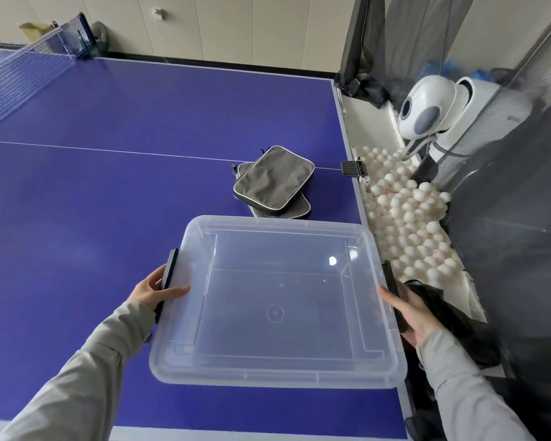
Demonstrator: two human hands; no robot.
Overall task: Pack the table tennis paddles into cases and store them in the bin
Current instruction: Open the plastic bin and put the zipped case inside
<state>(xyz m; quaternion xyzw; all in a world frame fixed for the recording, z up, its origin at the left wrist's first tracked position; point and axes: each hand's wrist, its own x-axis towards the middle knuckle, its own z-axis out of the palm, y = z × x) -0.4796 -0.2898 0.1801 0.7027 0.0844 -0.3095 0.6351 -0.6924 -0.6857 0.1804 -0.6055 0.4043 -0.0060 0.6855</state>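
Bin (277,300) gripped at both side latches by my left hand (155,289) and right hand (411,313); stacked cases (275,183) lie just beyond it.

No text, label, brand or number can be read anywhere in the head view. The only sign-like mark is a small moulded circle with a heart-like shape inside it, on the clear lid (299,374) of the bin, near its middle; it carries no letters. Beyond the lid's far edge, the grey paddle cases (274,181) show plain fabric with pale piping and no visible logo. The white ball machine (427,106), to the right of the lid, shows no legible marking either.
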